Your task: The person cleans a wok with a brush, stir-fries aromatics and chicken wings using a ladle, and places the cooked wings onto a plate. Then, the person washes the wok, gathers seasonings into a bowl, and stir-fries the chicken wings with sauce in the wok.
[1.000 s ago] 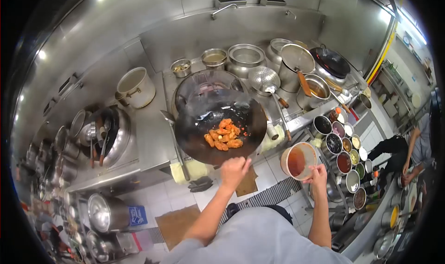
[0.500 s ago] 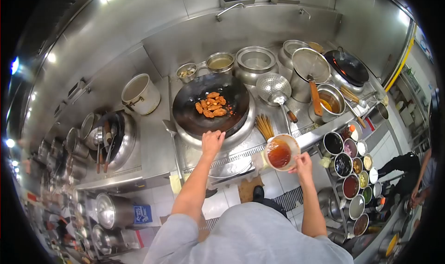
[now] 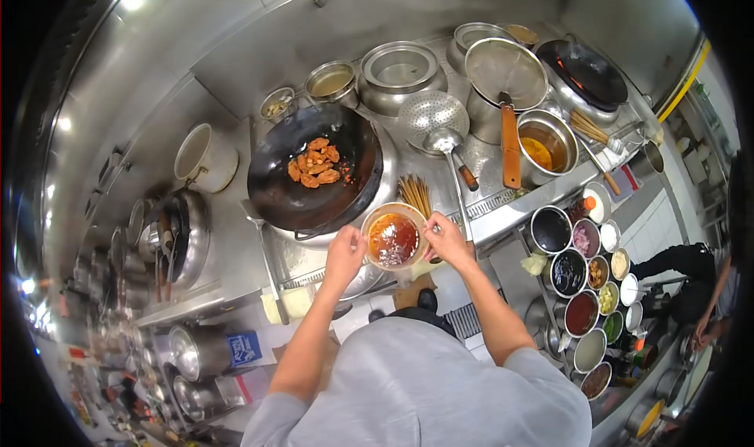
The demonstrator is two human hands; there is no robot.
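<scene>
A light-coloured bowl (image 3: 367, 226) of reddish-brown sauce (image 3: 394, 240) is between my two hands at the counter's front edge. My right hand (image 3: 446, 240) pinches its right rim. On the other side, the fingers of my left hand (image 3: 345, 252) are closed at the left rim. Just beyond the bowl, a black wok (image 3: 275, 184) sits tilted on a round metal burner ring. Browned chicken pieces (image 3: 312, 163) lie in the wok with small red bits beside them.
A bamboo brush (image 3: 414, 196), a perforated skimmer (image 3: 433, 113) and a ladle (image 3: 442, 139) lie right of the wok. A strainer (image 3: 506, 72) with a wooden handle rests over a pot. Several seasoning tubs (image 3: 581, 313) stand at right; a person's arm (image 3: 711, 310) shows at far right.
My left hand has left the wok's near rim and come to the bowl's left side. The bowl, in my right hand, has moved left. The camera view has shifted.
</scene>
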